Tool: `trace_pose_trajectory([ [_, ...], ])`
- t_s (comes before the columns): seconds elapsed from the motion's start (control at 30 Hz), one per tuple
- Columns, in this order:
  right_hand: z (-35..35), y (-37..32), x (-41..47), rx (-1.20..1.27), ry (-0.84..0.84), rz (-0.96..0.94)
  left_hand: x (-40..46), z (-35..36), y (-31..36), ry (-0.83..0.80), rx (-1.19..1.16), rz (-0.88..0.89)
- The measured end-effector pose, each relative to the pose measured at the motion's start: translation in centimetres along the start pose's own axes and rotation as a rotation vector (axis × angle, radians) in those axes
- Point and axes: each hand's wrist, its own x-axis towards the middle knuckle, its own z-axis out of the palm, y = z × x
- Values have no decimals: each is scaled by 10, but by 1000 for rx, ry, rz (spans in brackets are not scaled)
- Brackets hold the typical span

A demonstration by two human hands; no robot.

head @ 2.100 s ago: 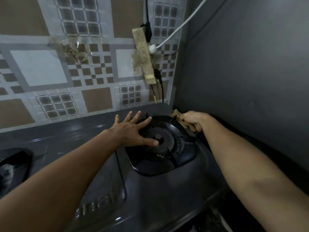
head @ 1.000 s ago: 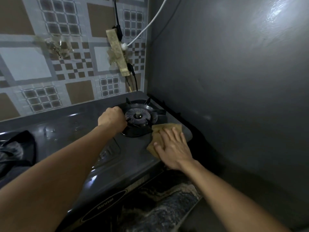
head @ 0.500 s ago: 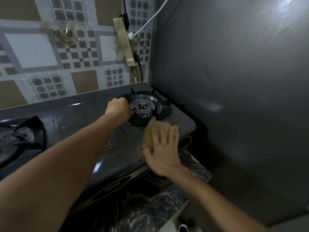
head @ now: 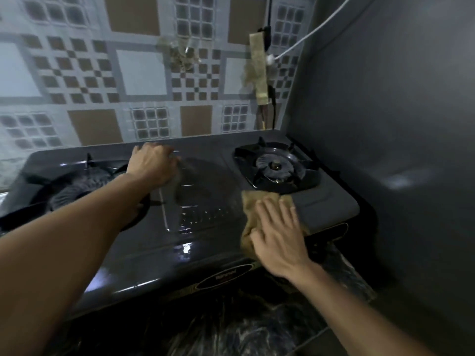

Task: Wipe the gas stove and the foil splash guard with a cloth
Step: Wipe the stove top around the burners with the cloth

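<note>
Cloth (head: pixel 250 209) mostly hidden under right hand (head: pixel 279 236), left burner (head: pixel 74 187) partly behind forearm, perhaps blurred

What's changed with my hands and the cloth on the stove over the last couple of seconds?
The right hand brought the cloth from the back corner beside the right burner forward to the stove's front edge, going from pinching it to pressing it flat. The left hand left that burner and now rests at the stove's middle. The cloth stayed under the right hand.
</note>
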Motion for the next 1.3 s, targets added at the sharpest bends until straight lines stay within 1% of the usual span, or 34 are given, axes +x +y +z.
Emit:
trace_pose_trajectory([
  [0.03, 0, -13, -1, 21, -20, -69, 0, 0, -6, -26, 50, -24],
  [0.1, -3, -32, 9, 33, -77, -147, -2, 0, -17, -78, 94, -75],
  [0.23, -4, -44, 52, 62, -197, -251, -3, 2, -38, -110, 51, -158],
  [0.37, 7, -63, 118, 72, -211, -214, -8, 9, -49, -140, -21, -218],
  [0.5, 12, -78, 184, 61, -241, -160, -14, 18, -58, -101, -71, -307],
  [0.63, 14, -84, 234, 23, -275, -142, -18, 21, -52, -50, -94, -302],
  [0.73, 17, -97, 264, 23, -293, -153, -19, 23, -51, -6, -140, -303],
  [0.8, 18, -105, 275, -2, -290, -181, -18, 22, -52, -4, -144, -314],
  [0.87, 19, -107, 270, -3, -300, -277, -17, 21, -54, -14, -139, -325],
  [0.93, 17, -109, 245, -1, -306, -453, -16, 22, -56, 2, -136, -331],
  [0.97, 16, -109, 224, -15, -272, -573, -17, 24, -57, 12, -133, -332],
  [1.03, 12, -108, 169, -23, -140, -816, -17, 26, -58, 19, -135, -330],
  [1.07, 8, -106, 141, -25, -108, -906, -17, 27, -58, 25, -145, -329],
  [1.1, 4, -103, 120, -3, -152, -921, -16, 28, -59, 29, -157, -326],
  [1.17, 2, -98, 113, 32, -283, -832, -15, 27, -59, 32, -179, -329],
  [1.23, 5, -104, 142, 42, -245, -732, -15, 26, -59, 29, -193, -328],
  [1.3, 13, -119, 189, 42, -262, -607, -16, 26, -59, 21, -196, -325],
])
